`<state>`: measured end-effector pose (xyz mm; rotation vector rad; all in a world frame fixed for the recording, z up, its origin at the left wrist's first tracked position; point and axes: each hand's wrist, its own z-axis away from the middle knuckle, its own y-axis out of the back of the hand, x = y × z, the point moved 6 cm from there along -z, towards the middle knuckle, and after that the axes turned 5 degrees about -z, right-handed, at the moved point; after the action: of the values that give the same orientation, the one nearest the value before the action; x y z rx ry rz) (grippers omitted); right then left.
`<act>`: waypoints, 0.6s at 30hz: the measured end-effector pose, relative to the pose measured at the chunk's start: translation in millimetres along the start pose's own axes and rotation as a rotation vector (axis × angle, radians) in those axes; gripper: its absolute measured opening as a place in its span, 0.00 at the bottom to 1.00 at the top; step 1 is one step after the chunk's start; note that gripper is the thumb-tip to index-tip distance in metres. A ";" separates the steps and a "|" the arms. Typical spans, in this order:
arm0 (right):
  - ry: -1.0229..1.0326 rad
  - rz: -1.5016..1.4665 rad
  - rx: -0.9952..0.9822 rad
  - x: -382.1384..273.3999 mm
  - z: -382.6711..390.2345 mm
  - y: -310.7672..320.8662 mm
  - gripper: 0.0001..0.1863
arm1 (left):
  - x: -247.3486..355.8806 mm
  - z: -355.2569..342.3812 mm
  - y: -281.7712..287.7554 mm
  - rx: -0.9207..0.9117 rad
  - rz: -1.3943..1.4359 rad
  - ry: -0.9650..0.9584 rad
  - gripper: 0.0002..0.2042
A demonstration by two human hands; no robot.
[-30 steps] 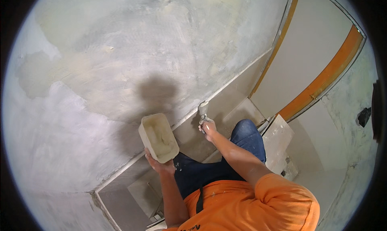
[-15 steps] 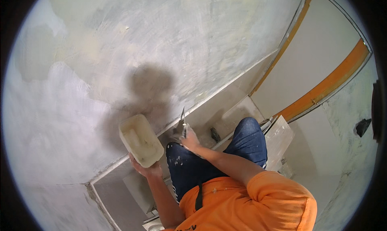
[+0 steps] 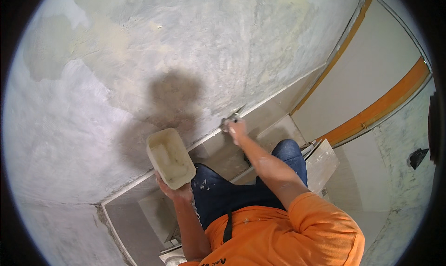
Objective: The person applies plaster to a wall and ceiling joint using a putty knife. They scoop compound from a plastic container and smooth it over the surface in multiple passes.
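Note:
My left hand (image 3: 179, 191) is closed under the near end of a cream, rectangular plastic tub (image 3: 159, 161), its open top tilted toward me. Inside the tub lies a pale lump, probably filler, low against the wall of the tub. My right hand (image 3: 237, 128) grips a putty knife (image 3: 239, 111), seen almost edge-on. The blade is up against the plastered wall (image 3: 218, 57), just above the white strip along the top of the tiles. My fingers hide most of the handle. Whitish residue covers the fingers.
Grey-brown tiles (image 3: 265, 115) run below the strip. An orange-edged door frame (image 3: 371, 108) and a pale panel stand at the right. A board (image 3: 324, 166) lies beside my right knee (image 3: 290, 157). A dark object (image 3: 418, 158) hangs on the right wall.
My right hand has moved up and to the right, bringing the putty knife from above my knees to the wall edge. The tub has shifted slightly right.

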<state>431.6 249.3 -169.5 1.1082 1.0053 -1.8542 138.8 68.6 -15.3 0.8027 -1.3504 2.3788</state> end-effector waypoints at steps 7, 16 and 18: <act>0.388 0.557 -0.240 -8.2 153.5 -55.3 0.19 | -6.9 -7.6 16.7 0.023 -0.018 0.026 0.26; 0.054 0.003 0.156 -7.5 80.4 77.5 0.07 | -19.8 -10.1 7.0 -0.048 -0.051 -0.022 0.26; 0.097 -0.013 0.232 -13.1 43.1 93.8 0.05 | -17.9 -9.5 9.5 -0.060 -0.022 0.000 0.27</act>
<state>503.8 174.4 -166.9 1.3408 0.8681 -1.9811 145.3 72.2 -36.3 0.7975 -1.3983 2.3101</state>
